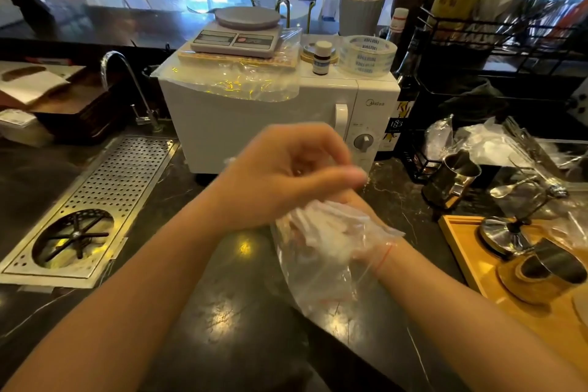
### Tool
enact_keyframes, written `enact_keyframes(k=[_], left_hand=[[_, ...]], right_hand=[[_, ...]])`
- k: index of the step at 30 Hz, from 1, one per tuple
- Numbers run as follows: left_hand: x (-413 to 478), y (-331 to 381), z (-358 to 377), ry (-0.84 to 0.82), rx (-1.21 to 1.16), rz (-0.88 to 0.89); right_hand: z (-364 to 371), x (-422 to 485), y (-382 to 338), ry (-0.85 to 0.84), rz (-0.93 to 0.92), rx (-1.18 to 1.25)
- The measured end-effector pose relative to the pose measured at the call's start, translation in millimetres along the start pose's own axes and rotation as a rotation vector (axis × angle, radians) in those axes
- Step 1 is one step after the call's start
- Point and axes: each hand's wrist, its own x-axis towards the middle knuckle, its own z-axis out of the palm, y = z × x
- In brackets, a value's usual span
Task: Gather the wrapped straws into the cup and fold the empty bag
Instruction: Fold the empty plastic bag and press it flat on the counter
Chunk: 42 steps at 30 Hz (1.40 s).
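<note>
A clear plastic bag (pixel 321 277) hangs above the dark counter at the centre. It is bunched over my right hand (pixel 337 232), whose fingers show only blurrily through the film and seem closed on it. My left hand (pixel 286 175) is just above, crossing over the right, fingers curled and pinching the bag's upper edge. A steel cup (pixel 451 181) stands to the right on the counter. Behind it lie long wrapped straws (pixel 515 140) among loose clear plastic. I cannot tell whether the bag holds anything.
A white microwave (pixel 254 118) stands right behind my hands, with a scale (pixel 237 35) and tape roll (pixel 367 54) on top. A perforated drain tray (pixel 105 194) and tap (pixel 127 86) are to the left. A wooden tray (pixel 471 251) with steel tools sits at the right.
</note>
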Motion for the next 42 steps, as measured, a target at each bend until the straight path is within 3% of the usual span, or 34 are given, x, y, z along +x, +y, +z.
enact_keyframes(k=[3,5,6,8,11,15,22,27,42], left_hand=[[-2,-31,-11,0.558,-0.044,-0.178],[0,-57,-16,0.7,-0.105,-0.402],[2,-67,-17,0.623,-0.202,-0.538],[9,-86,-14,0.314,-0.435,-0.725],[29,-99,-4,0.035,-0.674,-0.684],[57,-110,0,0.02,-0.78,-0.57],[72,-133,-6,0.041,-0.449,-0.516],[65,-143,-2,0.053,-0.355,-0.449],[52,-149,-2,0.054,-0.206,-0.495]], right_hand=[[3,-3,-20,-0.01,-0.02,0.059],[-1,-1,-35,0.039,-0.043,0.005],[-4,0,-42,0.07,-0.069,-0.025],[-7,4,-51,0.09,-0.106,-0.054],[-9,15,-60,0.191,-0.272,-0.12],[-14,26,-68,0.204,-0.384,-0.144],[-36,37,-74,0.327,-0.423,-0.324],[-47,38,-67,0.289,-0.43,-0.456],[-55,38,-55,0.298,-0.388,-0.603]])
